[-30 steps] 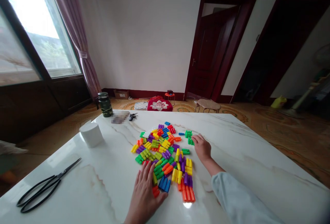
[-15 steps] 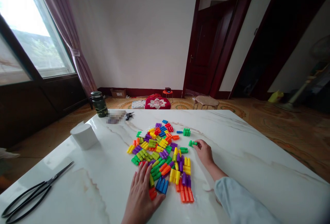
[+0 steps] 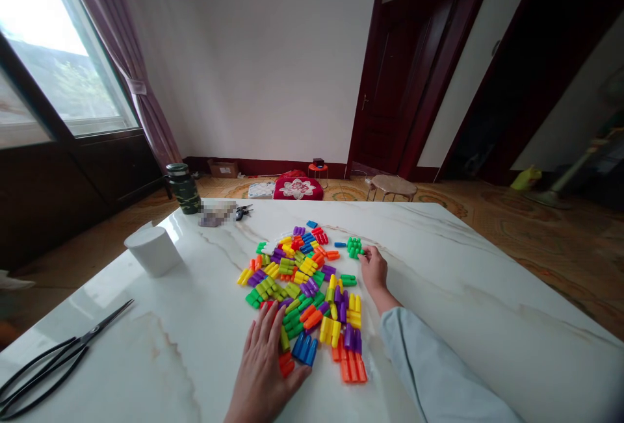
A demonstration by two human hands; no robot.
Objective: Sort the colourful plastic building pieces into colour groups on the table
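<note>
My right hand [image 3: 375, 272] reaches to the far right side of the pile, thumb and fingers pinched at the green building block [image 3: 354, 247]. Pieces of the same green touch there, so their border is hard to make out. My left hand [image 3: 263, 357] rests at the near left edge of the heap, fingers stretched out. Beside its thumb and index finger lies a blue building block [image 3: 305, 349], and an orange block [image 3: 286, 364] shows partly from under that hand. Yellow, purple, green, orange and red bullet-shaped blocks form the pile [image 3: 293, 290].
Long-handled black scissors [image 3: 80, 345] lie at left on the white marbled table [image 3: 468, 306]. Farther back stand a white paper roll [image 3: 153, 251] and a camouflage flask [image 3: 184, 189]. Small dark pliers [image 3: 242, 212] lie near the far edge.
My right hand has moved away from me and slightly left, bringing its green block against the other green block. My left hand stays at the pile. The view has shifted slightly.
</note>
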